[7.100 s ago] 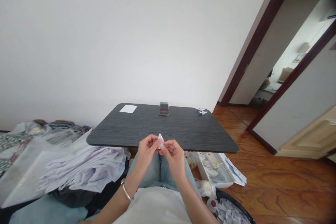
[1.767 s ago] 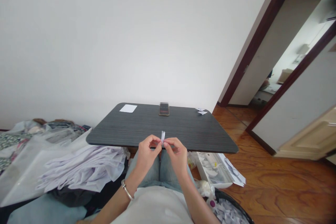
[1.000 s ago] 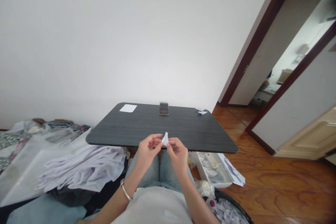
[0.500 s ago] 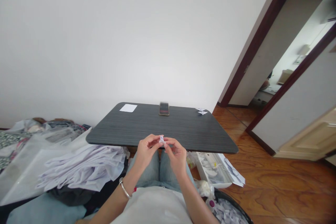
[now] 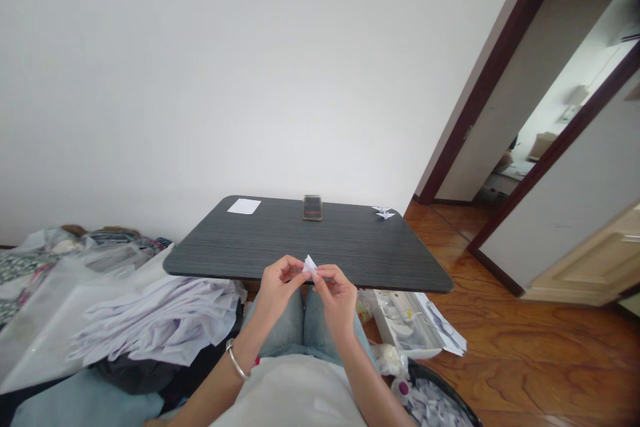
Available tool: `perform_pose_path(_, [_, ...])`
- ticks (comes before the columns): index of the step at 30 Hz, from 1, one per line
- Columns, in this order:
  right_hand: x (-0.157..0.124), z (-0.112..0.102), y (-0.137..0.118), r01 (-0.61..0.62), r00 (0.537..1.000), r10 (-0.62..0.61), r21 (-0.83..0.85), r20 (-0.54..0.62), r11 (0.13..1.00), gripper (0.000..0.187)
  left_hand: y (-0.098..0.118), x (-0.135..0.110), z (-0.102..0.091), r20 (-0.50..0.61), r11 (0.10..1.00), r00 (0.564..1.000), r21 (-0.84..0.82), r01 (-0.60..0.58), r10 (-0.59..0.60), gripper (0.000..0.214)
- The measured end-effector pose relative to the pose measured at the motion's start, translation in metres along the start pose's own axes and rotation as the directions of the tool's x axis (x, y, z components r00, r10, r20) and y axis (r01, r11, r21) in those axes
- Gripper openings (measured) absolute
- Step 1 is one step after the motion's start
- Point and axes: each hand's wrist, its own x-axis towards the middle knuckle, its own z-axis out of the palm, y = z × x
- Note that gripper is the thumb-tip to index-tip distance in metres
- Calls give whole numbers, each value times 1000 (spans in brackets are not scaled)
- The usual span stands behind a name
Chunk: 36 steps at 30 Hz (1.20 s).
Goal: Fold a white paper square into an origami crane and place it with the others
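Observation:
A small piece of folded white paper [image 5: 309, 264] is held at the table's near edge, its pointed tip upward. My left hand [image 5: 280, 283] pinches its left side between thumb and fingertips. On the other side, my right hand [image 5: 337, 290] grips the lower right part the same way. Folded paper cranes [image 5: 385, 215] lie at the far right corner of the dark table [image 5: 280, 240]. At the far left corner is a flat stack or sheet of white paper [image 5: 245, 206].
A phone-like device on a stand [image 5: 313, 208] is at the table's back middle, by the wall. White cloth [image 5: 160, 317] is heaped on the left. To the right are an open white box [image 5: 407, 327] and a dark-rimmed bin [image 5: 440, 407] of folded paper pieces.
The folded paper now shows a taller, wider pointed shape between my fingertips. My right hand has shifted very slightly to the right; the table items stay put.

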Motion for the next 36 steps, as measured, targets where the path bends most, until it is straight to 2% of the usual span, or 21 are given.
perform_pose_path(4, [-3, 2, -2, -23, 999, 24, 20, -36, 1000, 9, 6, -2, 2, 43, 997, 999, -63, 32, -30, 13])
perform_pose_path(10, [-3, 3, -9, -71, 997, 74, 101, -27, 992, 11, 13, -6, 3, 55, 997, 997, -49, 58, -56, 10])
perform_pose_path(16, [-1, 3, -8, -126, 992, 125, 159, 20, 979, 16, 3, -6, 2, 42, 1000, 999, 4, 18, -18, 11])
perform_pose_path(23, [3, 3, -2, -142, 990, 140, 221, 25, 965, 26, -1, -4, 2, 77, 998, 997, -53, 32, -28, 15])
perform_pose_path(31, [-2, 3, -5, -126, 992, 122, 194, 34, 973, 15, 0, -8, 1, 17, 998, 1000, 65, -28, 27, 16])
perform_pose_path(36, [1, 0, -6, -191, 981, 172, 298, 89, 935, 13, 4, -9, 0, 88, 995, 993, 63, -83, 77, 18])
